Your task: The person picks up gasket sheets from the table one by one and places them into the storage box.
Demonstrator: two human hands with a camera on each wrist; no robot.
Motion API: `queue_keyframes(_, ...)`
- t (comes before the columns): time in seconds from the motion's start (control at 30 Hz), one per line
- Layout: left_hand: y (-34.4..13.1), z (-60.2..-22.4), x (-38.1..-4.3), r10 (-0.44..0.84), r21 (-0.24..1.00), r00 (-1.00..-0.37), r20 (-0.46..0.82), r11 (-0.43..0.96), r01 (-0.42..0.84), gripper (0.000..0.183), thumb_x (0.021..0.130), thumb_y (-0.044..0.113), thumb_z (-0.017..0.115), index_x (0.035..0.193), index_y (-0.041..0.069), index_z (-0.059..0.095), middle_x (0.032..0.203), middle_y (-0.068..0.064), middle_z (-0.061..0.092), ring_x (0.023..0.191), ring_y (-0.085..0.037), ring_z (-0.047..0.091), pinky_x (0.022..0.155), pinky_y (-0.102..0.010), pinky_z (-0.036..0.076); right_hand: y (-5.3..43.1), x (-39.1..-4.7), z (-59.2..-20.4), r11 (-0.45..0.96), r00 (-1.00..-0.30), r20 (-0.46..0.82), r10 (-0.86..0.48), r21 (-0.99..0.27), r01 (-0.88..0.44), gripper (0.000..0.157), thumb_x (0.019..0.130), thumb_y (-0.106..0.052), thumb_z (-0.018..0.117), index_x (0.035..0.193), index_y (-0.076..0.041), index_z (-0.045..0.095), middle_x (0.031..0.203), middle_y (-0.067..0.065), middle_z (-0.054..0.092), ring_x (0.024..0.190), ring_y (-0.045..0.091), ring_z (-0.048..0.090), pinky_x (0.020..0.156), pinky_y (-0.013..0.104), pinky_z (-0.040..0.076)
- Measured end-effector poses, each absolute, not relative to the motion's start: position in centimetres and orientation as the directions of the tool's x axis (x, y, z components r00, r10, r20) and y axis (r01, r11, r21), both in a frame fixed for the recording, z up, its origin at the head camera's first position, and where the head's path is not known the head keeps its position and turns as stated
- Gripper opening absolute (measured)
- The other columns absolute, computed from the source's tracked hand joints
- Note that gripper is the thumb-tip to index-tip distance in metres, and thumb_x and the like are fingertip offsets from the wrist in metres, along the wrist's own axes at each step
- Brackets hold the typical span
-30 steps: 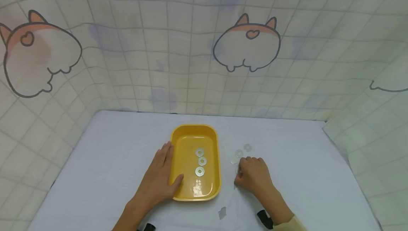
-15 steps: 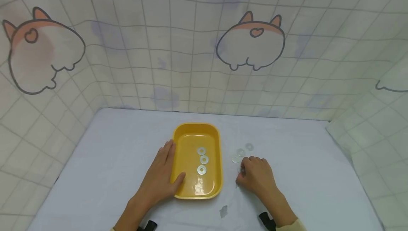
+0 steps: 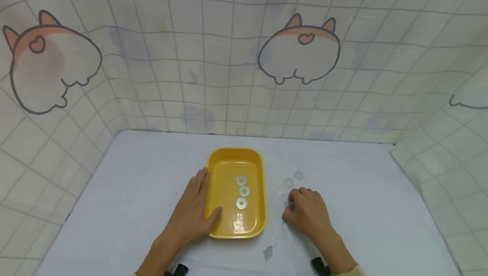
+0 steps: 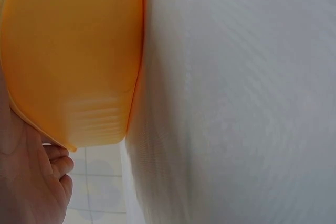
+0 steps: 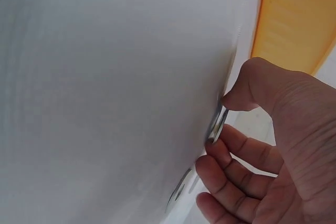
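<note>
My left hand (image 3: 192, 208) lies along the left rim of a yellow tray (image 3: 260, 183), fingers straight against its outside and the thumb over the near left edge. Three metal washers (image 3: 244, 191) lie in a row inside the tray. To the tray's right, my right hand (image 3: 308, 210) is low over the white tabletop. In the right wrist view its thumb and index finger pinch a washer (image 5: 217, 124) by opposite edges, tilted close to the cloth. Another washer (image 5: 179, 190) lies flat near the curled lower fingers. Beyond the right hand, three more washers (image 3: 288, 182) rest on the cloth.
A small grey patch (image 3: 268, 253) marks the white cloth (image 3: 133, 191) in front of the tray. Tiled-pattern curtains (image 3: 228, 77) with cartoon animals stand behind the table and on both sides. Black wrist straps (image 3: 320, 265) show at the bottom.
The whole head view has shifted slightly. Both hands, the tray and the washers keep their places relative to one another.
</note>
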State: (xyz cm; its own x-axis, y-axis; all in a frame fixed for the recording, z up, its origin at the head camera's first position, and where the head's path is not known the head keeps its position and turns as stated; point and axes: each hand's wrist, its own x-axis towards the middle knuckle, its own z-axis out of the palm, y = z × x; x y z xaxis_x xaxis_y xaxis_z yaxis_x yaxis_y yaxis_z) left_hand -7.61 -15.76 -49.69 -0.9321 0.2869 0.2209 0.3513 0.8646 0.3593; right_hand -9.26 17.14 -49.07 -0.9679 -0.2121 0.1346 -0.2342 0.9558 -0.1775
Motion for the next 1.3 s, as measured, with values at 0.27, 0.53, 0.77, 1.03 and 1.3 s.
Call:
queue_keyframes(0.27, -15.7, -50.0, -7.6, 0.283, 0.356, -0.924, 0.258, 0.861, 0.363, 0.096, 0.095, 0.041, 0.068, 0.166, -0.005, 0.022, 0.176, -0.020, 0.023, 0.164, -0.035, 0.026, 0.139, -0.032, 0.005, 17.2, -9.5, -48.7, 0.950, -0.971, 0.117, -0.210, -0.208, -0.231, 0.020, 0.077, -0.018, 0.082, 0.093, -0.008, 0.075, 0.082, 0.002, 0.069, 0.076, 0.019, 0.060, 0.082, 0.043, 0.058)
queue_keyframes(0.53, -15.6, -49.6, -7.9, 0.298, 0.357, -0.928, 0.223, 0.861, 0.362, 0.098, 0.096, 0.042, 0.067, 0.166, -0.005, 0.019, 0.177, -0.020, 0.020, 0.165, -0.035, 0.023, 0.135, -0.052, 0.024, 17.4, -9.6, -48.9, 0.934, -0.968, 0.131, -0.215, -0.260, -0.243, 0.019, 0.079, -0.018, 0.081, 0.095, -0.009, 0.077, 0.087, 0.002, 0.073, 0.081, 0.021, 0.066, 0.088, 0.047, 0.059)
queue_keyframes(0.77, -15.8, -49.7, -7.8, 0.293, 0.355, -0.930, 0.221, 0.865, 0.356, 0.098, 0.095, 0.042, 0.067, 0.167, -0.005, 0.019, 0.177, -0.019, 0.020, 0.165, -0.034, 0.023, 0.135, -0.049, 0.023, 17.0, -9.7, -49.4, 0.905, -0.942, 0.205, -0.266, -0.283, -0.317, 0.017, 0.079, -0.018, 0.083, 0.093, -0.011, 0.077, 0.084, -0.002, 0.072, 0.079, 0.017, 0.065, 0.082, 0.042, 0.059)
queue_keyframes(1.03, -15.8, -49.6, -7.7, 0.299, 0.355, -0.930, 0.212, 0.863, 0.358, 0.098, 0.096, 0.043, 0.066, 0.166, -0.005, 0.019, 0.177, -0.020, 0.020, 0.165, -0.034, 0.022, 0.135, -0.050, 0.023, 16.5, -9.7, -48.6, 0.895, -0.932, 0.211, -0.294, -0.281, -0.346, 0.018, 0.078, -0.018, 0.083, 0.093, -0.012, 0.075, 0.084, -0.003, 0.070, 0.079, 0.014, 0.061, 0.082, 0.038, 0.058)
queue_keyframes(1.3, -15.8, -49.6, -7.7, 0.298, 0.346, -0.930, 0.217, 0.867, 0.359, 0.098, 0.096, 0.044, 0.066, 0.166, -0.006, 0.019, 0.177, -0.020, 0.019, 0.165, -0.035, 0.023, 0.135, -0.051, 0.024, 16.2, -10.1, -47.8, 0.885, -0.918, 0.229, -0.323, -0.271, -0.379, 0.017, 0.078, -0.019, 0.082, 0.091, -0.013, 0.074, 0.082, -0.004, 0.068, 0.075, 0.013, 0.057, 0.080, 0.036, 0.056)
